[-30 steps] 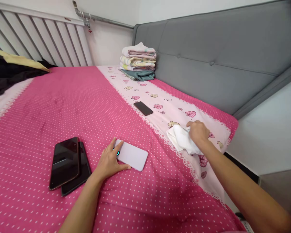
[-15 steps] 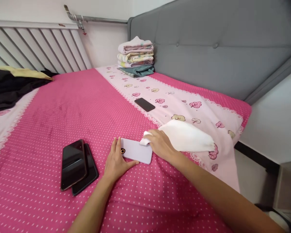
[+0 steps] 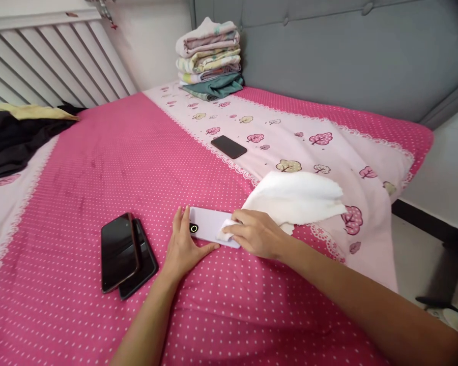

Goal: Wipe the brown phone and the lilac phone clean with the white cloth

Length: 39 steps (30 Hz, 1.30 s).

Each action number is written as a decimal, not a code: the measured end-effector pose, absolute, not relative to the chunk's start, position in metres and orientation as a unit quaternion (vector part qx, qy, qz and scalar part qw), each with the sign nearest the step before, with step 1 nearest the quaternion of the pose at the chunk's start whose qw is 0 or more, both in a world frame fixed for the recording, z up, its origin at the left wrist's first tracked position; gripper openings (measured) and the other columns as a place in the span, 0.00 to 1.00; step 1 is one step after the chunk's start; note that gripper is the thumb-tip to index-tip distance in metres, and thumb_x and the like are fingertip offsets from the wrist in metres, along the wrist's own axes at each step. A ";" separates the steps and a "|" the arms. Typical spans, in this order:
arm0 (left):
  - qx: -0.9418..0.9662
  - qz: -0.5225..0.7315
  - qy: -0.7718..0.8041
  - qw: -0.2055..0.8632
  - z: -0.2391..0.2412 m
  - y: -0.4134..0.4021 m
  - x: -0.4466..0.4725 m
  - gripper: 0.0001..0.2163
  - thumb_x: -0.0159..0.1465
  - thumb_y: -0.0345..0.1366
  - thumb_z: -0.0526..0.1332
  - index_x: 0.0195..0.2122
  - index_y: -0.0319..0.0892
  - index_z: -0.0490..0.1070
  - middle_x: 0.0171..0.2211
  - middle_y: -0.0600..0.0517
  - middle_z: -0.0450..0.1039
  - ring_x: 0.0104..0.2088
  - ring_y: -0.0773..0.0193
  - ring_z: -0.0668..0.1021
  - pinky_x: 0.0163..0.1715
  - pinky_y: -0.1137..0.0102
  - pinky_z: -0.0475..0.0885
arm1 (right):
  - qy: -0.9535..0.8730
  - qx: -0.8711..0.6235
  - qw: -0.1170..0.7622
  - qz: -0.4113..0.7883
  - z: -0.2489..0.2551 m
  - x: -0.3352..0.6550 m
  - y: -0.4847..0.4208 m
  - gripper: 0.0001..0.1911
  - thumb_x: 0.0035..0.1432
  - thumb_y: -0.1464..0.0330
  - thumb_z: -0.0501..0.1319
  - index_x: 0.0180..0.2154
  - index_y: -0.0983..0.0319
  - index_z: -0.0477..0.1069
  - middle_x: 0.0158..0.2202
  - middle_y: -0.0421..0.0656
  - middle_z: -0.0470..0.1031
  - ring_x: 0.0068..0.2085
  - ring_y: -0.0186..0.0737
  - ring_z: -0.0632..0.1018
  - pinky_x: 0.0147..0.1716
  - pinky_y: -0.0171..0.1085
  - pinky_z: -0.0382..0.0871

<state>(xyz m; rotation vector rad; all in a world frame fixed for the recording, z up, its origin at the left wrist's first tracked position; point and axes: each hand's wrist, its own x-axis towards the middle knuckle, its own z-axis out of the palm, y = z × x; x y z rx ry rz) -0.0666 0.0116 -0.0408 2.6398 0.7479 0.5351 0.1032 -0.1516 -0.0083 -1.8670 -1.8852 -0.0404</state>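
A pale lilac phone (image 3: 208,222) lies back up on the pink dotted bedspread, its dark camera patch at the left end. My left hand (image 3: 181,248) grips that end, fingers along the far edge and thumb along the near one. Pinched in my right hand (image 3: 260,234) is a white cloth (image 3: 299,195); a bunched bit of it presses on the right part of the phone's back. The rest of the cloth spreads out behind my right hand. Left of my left hand, a dark phone (image 3: 119,251) rests partly on top of another dark phone (image 3: 147,267).
Farther off, another dark phone (image 3: 229,146) lies on the bedspread's printed strip. Folded fabrics (image 3: 209,58) are stacked against the grey headboard (image 3: 320,56). Black clothing (image 3: 11,142) lies at the left, near a white radiator (image 3: 53,66). The bed's edge drops off at the right.
My right hand has moved the bunched cloth toward the near edge of the lilac phone. My left hand keeps its grip. The view has tilted down a little.
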 end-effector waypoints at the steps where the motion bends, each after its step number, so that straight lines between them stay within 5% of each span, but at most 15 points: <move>1: 0.930 0.186 0.265 0.172 -0.040 0.011 -0.067 0.52 0.47 0.57 0.67 0.65 0.38 0.41 0.65 0.32 0.43 0.65 0.42 0.52 0.57 0.49 0.61 | -0.701 -0.671 0.242 -0.012 -0.008 0.100 -0.152 0.12 0.62 0.69 0.54 0.42 0.58 0.76 0.35 0.44 0.70 0.35 0.37 0.70 0.30 0.34 0.62; 7: 0.930 0.183 0.268 0.174 -0.040 0.011 -0.066 0.50 0.48 0.50 0.69 0.66 0.40 0.41 0.64 0.32 0.44 0.64 0.42 0.54 0.57 0.48 0.61 | -0.713 -0.655 0.242 -0.061 -0.013 0.091 -0.148 0.16 0.65 0.60 0.52 0.42 0.59 0.76 0.38 0.46 0.73 0.39 0.40 0.71 0.36 0.39 0.63; 16: 0.934 0.190 0.251 0.168 -0.041 0.011 -0.067 0.51 0.47 0.58 0.66 0.65 0.38 0.44 0.63 0.31 0.46 0.64 0.42 0.54 0.57 0.49 0.61 | -0.591 -0.780 0.184 -0.094 -0.020 0.089 -0.129 0.16 0.65 0.68 0.50 0.47 0.60 0.73 0.43 0.49 0.72 0.41 0.45 0.70 0.34 0.41 0.63; 21: 0.932 0.204 0.250 0.164 -0.042 0.011 -0.065 0.51 0.47 0.58 0.66 0.64 0.35 0.45 0.63 0.30 0.48 0.64 0.41 0.54 0.56 0.48 0.61 | -0.571 -0.791 0.189 -0.112 -0.020 0.084 -0.111 0.14 0.65 0.69 0.51 0.46 0.64 0.73 0.54 0.50 0.67 0.49 0.47 0.68 0.44 0.43 0.64; 39: 0.933 0.196 0.253 0.162 -0.042 0.009 -0.066 0.49 0.48 0.55 0.67 0.64 0.34 0.46 0.63 0.28 0.47 0.64 0.40 0.54 0.56 0.47 0.62 | -0.695 -0.689 0.205 0.003 -0.013 0.080 -0.138 0.18 0.65 0.68 0.50 0.52 0.63 0.70 0.53 0.43 0.72 0.55 0.44 0.68 0.53 0.43 0.64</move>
